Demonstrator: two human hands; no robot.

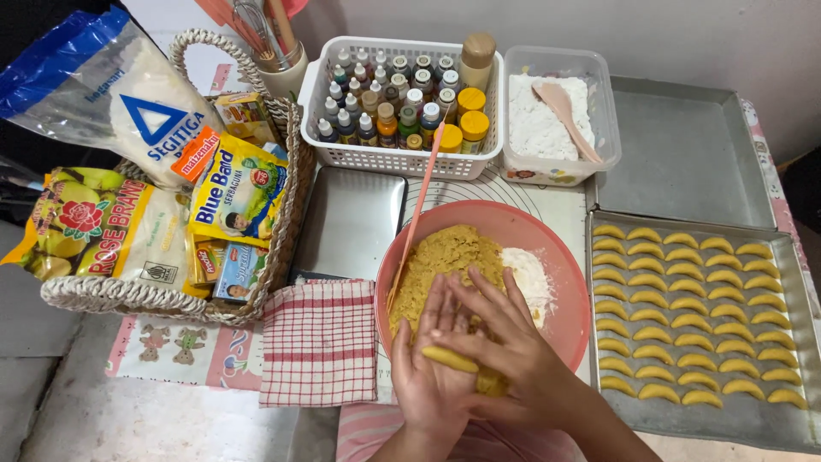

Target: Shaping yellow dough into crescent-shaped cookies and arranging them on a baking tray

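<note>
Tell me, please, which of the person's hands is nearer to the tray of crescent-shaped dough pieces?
Right. The right hand lies over the pink bowl's near side, closer to the tray. The left hand sits beside it, farther from the tray, with a dough roll on its palm.

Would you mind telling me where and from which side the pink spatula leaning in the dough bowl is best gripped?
Grip the pink spatula by its upper handle, coming from above the bowl's far rim. That end slants up free over the rim, while the lower end sits in the dough, close to the left hand and right hand.
</note>
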